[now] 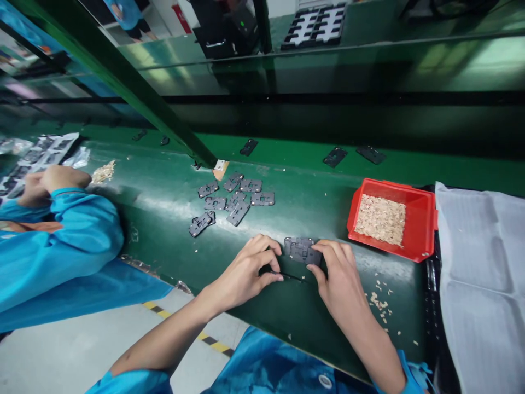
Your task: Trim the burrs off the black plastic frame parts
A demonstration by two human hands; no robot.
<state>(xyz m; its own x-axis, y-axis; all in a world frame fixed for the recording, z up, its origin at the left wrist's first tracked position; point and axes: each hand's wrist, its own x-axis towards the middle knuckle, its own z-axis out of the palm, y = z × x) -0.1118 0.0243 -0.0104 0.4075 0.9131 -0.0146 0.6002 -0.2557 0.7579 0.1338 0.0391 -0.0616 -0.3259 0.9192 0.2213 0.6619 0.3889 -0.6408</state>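
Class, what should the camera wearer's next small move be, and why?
Probably, bring the thin dark item in the left hand a little closer to the black plate. The right hand already grips that plate by one end, and the item sits just on its near side, so little travel seems needed.

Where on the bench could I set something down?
Mostly bare green bench lies between the clustered black slotted plates and the red bin; another patch separates the cluster from the co-worker's blue sleeve. Crowded: within the cluster and between the left hand and right hand.
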